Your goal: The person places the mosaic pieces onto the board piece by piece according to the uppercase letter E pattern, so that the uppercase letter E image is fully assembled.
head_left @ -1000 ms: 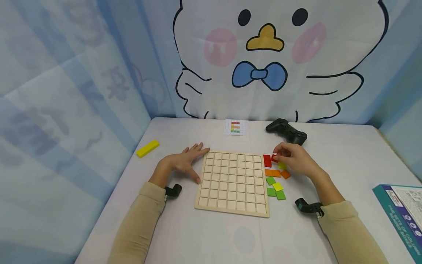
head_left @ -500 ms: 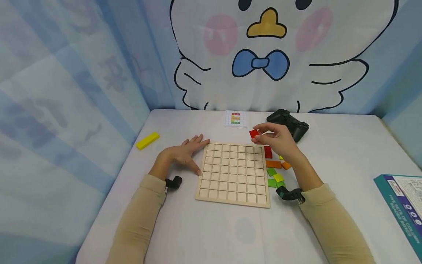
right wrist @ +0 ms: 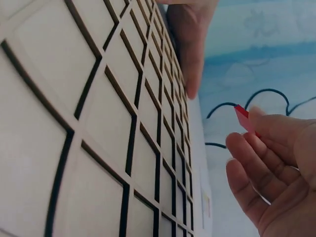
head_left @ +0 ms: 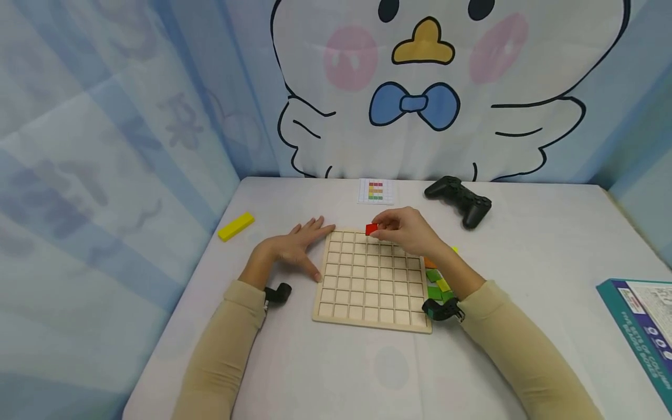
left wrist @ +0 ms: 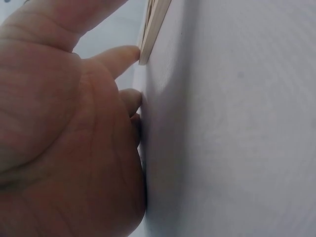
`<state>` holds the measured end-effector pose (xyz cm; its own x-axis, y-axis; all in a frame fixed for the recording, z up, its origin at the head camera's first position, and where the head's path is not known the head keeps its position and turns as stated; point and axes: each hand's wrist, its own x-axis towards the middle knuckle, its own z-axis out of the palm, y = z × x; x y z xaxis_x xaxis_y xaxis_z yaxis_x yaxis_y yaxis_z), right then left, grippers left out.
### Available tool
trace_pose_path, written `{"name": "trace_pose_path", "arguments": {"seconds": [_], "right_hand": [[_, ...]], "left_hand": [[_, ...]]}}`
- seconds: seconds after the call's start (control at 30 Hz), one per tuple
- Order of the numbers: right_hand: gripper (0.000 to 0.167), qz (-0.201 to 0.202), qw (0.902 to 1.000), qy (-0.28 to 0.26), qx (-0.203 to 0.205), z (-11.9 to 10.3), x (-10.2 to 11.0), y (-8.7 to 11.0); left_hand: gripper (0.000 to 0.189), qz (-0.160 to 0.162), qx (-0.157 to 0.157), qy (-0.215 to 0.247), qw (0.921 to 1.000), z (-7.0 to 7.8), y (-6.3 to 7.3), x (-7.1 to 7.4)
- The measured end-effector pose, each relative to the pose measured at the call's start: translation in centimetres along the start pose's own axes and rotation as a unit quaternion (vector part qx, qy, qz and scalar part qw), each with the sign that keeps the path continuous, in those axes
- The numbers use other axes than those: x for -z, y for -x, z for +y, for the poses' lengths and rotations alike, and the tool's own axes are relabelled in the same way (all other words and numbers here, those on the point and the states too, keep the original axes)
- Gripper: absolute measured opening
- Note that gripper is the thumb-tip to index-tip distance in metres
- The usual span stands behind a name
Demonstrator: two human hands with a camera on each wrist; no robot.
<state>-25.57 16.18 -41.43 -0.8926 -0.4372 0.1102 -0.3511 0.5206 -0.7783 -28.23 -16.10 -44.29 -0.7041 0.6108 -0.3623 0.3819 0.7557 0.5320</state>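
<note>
A wooden grid board lies flat on the table. Over its far edge my right hand pinches a red square tile between thumb and fingertips. The right wrist view shows that tile held up off the board's surface. My left hand rests spread at the board's left side, index fingertip at the far left corner and thumb on the left edge. In the left wrist view the palm faces the board's wooden edge. My right forearm hides part of the tiles at the board's right.
Green tiles, a yellow tile and an orange tile lie by the board's right edge. A pattern card and black game controller are at the back. A yellow bar lies left, a teal box right.
My right hand has picked up the red tile from the pile at the right and carried it left over the board's far edge. My left hand has stayed at the board.
</note>
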Motion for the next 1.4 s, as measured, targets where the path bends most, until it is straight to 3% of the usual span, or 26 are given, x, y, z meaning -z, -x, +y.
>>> {"name": "trace_pose_path", "arguments": {"seconds": [0.27,0.63,0.8,1.07,1.4], "right_hand": [[0.025,-0.055,0.9972,0.05,0.01,-0.3,-2.2,-1.5],[0.026,-0.096,0.9912,0.09,0.009,-0.1,-3.0,-2.0],[0.025,-0.099,0.9875,0.121,0.021,-0.3,-3.2,-2.1],[0.023,-0.095,0.9843,0.148,0.007,-0.4,-3.4,-2.2],[0.03,-0.076,0.9893,0.118,0.04,-0.5,-2.4,-1.2]], "left_hand": [[0.135,0.001,0.003,0.005,1.0,0.0,0.2,-0.2],[0.134,-0.002,0.003,0.002,1.0,0.0,0.4,-0.3],[0.134,0.001,0.002,-0.001,1.0,0.0,0.5,-0.1],[0.134,-0.002,0.004,-0.002,1.0,0.1,0.6,0.1],[0.133,0.005,0.001,-0.004,1.0,0.2,0.3,0.0]]}}
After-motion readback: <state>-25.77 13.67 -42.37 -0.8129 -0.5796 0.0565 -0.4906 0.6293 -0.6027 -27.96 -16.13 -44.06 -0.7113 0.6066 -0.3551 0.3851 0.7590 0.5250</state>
